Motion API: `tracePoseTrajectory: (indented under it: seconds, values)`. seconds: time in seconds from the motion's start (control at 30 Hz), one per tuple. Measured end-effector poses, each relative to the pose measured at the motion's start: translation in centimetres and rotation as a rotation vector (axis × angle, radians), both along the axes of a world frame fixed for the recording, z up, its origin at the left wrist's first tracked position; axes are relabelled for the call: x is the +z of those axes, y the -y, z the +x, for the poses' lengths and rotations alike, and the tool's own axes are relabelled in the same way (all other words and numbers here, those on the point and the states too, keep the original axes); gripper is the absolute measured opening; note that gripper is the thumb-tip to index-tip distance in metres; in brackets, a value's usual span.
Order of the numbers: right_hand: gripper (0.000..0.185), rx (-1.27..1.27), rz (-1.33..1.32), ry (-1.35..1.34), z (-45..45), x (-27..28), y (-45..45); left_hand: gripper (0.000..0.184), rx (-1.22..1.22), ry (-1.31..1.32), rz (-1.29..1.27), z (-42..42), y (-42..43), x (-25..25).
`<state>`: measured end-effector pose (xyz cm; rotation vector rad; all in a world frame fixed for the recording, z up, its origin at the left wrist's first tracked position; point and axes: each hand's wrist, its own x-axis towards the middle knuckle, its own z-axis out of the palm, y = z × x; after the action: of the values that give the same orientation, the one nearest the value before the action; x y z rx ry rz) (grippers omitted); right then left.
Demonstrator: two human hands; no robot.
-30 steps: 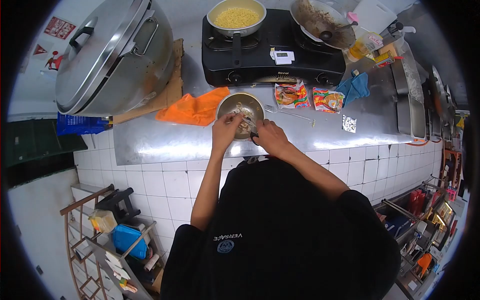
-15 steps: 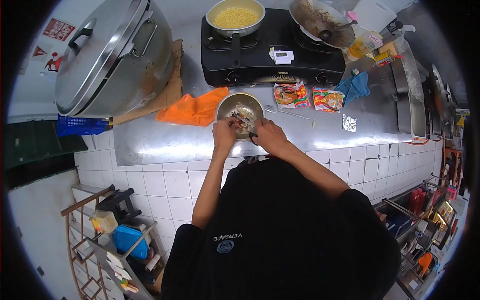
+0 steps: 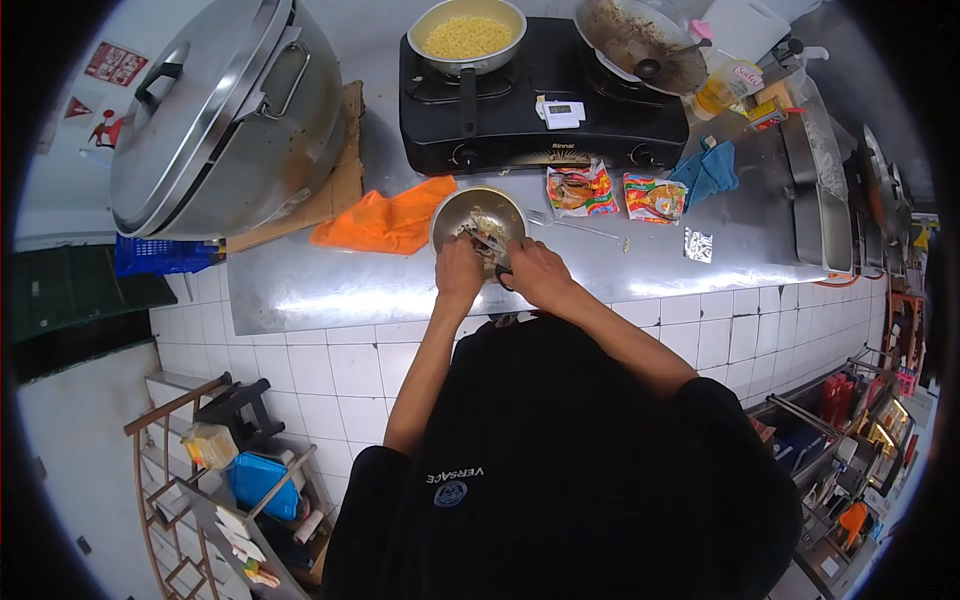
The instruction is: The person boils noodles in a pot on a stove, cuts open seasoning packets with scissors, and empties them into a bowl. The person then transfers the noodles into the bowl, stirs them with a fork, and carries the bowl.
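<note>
A metal bowl (image 3: 447, 212) with small light-coloured bits inside stands near the front edge of the steel counter. Over its near side, my right hand (image 3: 540, 275) is closed round the black handle of a pair of scissors (image 3: 490, 241), whose blades point left across the bowl. My left hand (image 3: 459, 270) is closed at the bowl's near left, fingertips close to the blades. Whatever it pinches is too small and too covered to make out. Just right of the bowl lies a fork (image 3: 575, 226).
Behind the bowl sits a black two-burner stove (image 3: 540, 140) carrying a pan of noodles (image 3: 467, 60) and a dirty wok (image 3: 625, 45). An orange cloth (image 3: 385, 218) lies left, noodle packets (image 3: 580, 190) and a blue cloth (image 3: 708, 170) right. A large metal pot (image 3: 235, 130) stands far left.
My left hand has shifted slightly right and turned, its fingers now further over the bowl. My right hand stays at the scissors with little movement.
</note>
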<state>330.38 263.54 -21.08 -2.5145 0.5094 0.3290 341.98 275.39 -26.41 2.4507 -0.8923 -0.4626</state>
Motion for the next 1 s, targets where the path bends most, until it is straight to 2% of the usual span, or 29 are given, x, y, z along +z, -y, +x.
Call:
tracePoseTrajectory:
  seconds: [0.2,0.3,0.4,0.6,0.7,1.0]
  values:
    - [0.047,-0.010,0.000,-0.010,0.0,0.2,0.3,0.026,-0.077,0.037,0.045,-0.1,0.3,-0.3]
    - [0.048,-0.012,-0.004,-0.030,0.0,0.2,0.4,0.019,-0.096,0.059,0.030,-0.2,0.2,-0.1]
    - [0.048,-0.012,-0.004,-0.056,-0.1,0.2,0.5,0.022,-0.161,0.119,0.015,0.1,0.0,-0.7]
    - [0.049,-0.014,0.003,-0.063,-0.3,0.3,0.8,0.013,-0.222,0.136,-0.005,0.2,-0.2,-1.4]
    - [0.050,-0.017,-0.005,-0.086,-0.3,0.2,1.0,0.022,-0.194,0.138,-0.034,0.0,0.0,-1.4]
    - [0.053,-0.052,-0.032,-0.068,-1.3,0.2,1.6,0.027,-0.150,0.147,0.012,-0.1,0.6,0.1]
